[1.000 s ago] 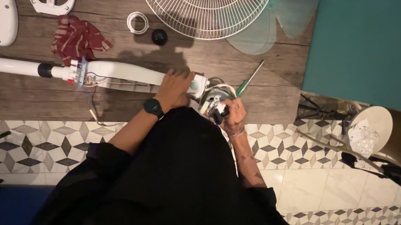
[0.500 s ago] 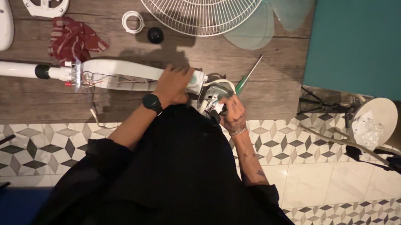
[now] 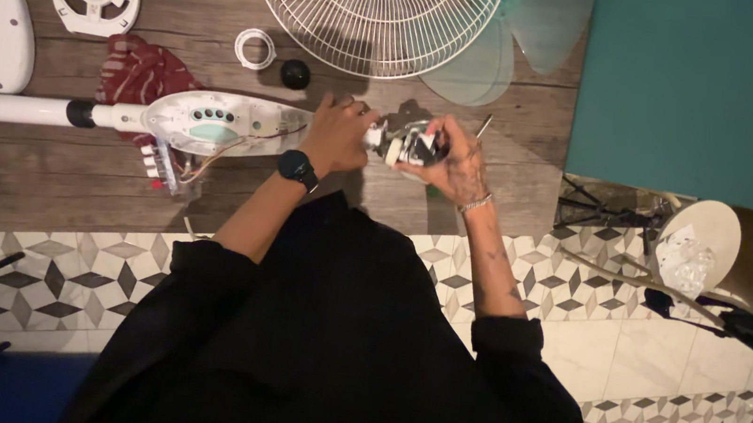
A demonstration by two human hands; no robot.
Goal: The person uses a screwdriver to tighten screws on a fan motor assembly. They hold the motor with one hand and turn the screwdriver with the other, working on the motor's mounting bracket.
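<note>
White motor (image 3: 406, 143) between both hands.

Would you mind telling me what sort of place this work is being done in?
Probably a home floor used as a makeshift repair spot, not a workshop. A dismantled pedestal fan lies spread on wood planks: wire fan guard, control housing on its pole. Patterned floor tiles adjoin. Both hands, left hand and right hand, hold the motor assembly.
</note>
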